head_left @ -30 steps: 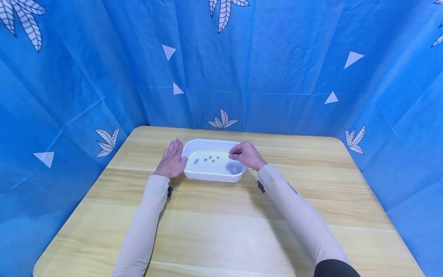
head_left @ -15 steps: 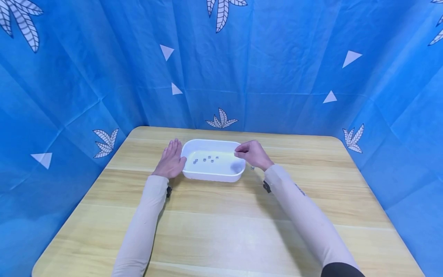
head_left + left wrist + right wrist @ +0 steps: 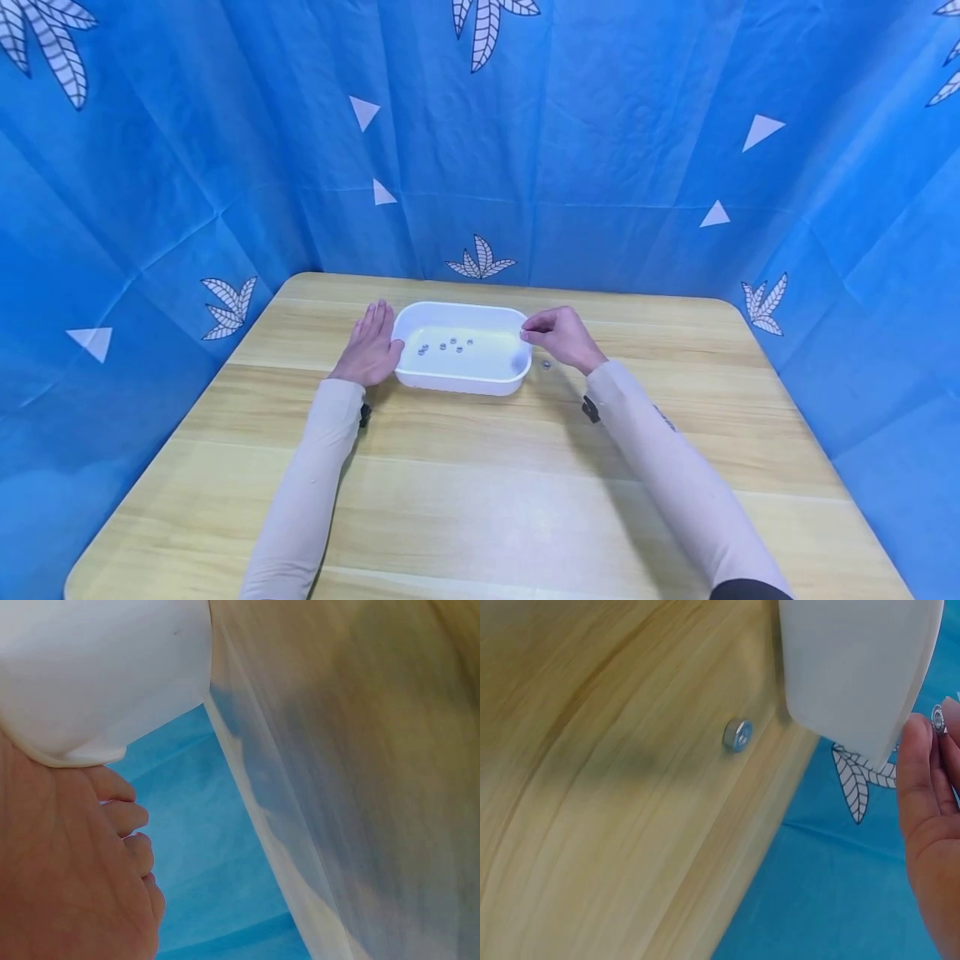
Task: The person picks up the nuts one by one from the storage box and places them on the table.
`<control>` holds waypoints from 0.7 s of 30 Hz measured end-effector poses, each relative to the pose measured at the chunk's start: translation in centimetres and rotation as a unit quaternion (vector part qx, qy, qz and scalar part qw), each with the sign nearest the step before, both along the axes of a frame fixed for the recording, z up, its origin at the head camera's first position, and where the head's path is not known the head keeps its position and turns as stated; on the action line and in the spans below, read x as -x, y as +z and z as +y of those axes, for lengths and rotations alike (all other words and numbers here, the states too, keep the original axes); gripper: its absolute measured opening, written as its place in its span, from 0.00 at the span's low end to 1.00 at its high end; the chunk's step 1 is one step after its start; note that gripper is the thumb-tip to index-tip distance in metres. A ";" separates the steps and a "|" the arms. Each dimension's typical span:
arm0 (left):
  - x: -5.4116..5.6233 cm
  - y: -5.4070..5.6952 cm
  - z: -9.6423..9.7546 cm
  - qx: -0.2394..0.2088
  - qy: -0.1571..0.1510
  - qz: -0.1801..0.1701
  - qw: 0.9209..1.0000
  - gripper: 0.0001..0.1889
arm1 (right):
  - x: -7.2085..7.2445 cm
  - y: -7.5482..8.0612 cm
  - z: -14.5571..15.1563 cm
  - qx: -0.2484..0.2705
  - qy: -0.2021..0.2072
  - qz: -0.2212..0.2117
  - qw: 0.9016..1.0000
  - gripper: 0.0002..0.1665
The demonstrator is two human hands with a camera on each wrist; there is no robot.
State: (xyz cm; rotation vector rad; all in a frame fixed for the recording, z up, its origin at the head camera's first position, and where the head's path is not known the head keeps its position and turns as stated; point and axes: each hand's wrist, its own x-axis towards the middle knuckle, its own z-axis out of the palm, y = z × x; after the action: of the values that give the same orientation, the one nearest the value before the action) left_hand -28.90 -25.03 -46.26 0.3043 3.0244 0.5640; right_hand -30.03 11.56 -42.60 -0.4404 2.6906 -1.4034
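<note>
A white tray (image 3: 459, 384) stands on the wooden table, with several small metal nuts (image 3: 442, 346) lying on its floor, mostly toward the left. My left hand (image 3: 367, 346) lies with straight fingers against the tray's left end, the thumb at its rim. At the opposite end, my right hand (image 3: 564, 337) pinches a metal nut (image 3: 938, 719) between thumb and fingertips, right at the tray's right rim. Below that hand, a single metal nut (image 3: 738, 735) sits on the table just outside the tray.
The light wooden table (image 3: 480, 483) has rounded corners. A blue curtain (image 3: 615, 150) with white leaf and triangle prints hangs behind it and along both sides. Dark wrist straps show under both pale sleeves (image 3: 307, 483).
My right hand has moved right, from over the tray's interior to its right rim, still pinching the nut. The nut on the table has come into fuller view. My left hand stays put.
</note>
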 end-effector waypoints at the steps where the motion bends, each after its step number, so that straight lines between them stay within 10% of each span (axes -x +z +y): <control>1: 0.0 0.0 0.0 0.000 0.001 -0.001 1.000 0.39 | 0.0 -0.1 0.2 0.002 -0.001 0.000 1.000 0.13; 21: -0.1 0.1 0.0 -0.002 0.001 0.004 1.000 0.39 | -0.4 -1.4 3.0 -0.006 -0.019 0.000 1.000 0.14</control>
State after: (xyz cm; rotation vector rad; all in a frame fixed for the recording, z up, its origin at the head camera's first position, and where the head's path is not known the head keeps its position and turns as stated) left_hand -28.85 -25.03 -46.15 0.3041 3.0328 0.5714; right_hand -29.59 14.59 -43.96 -0.3897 2.7209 -1.3970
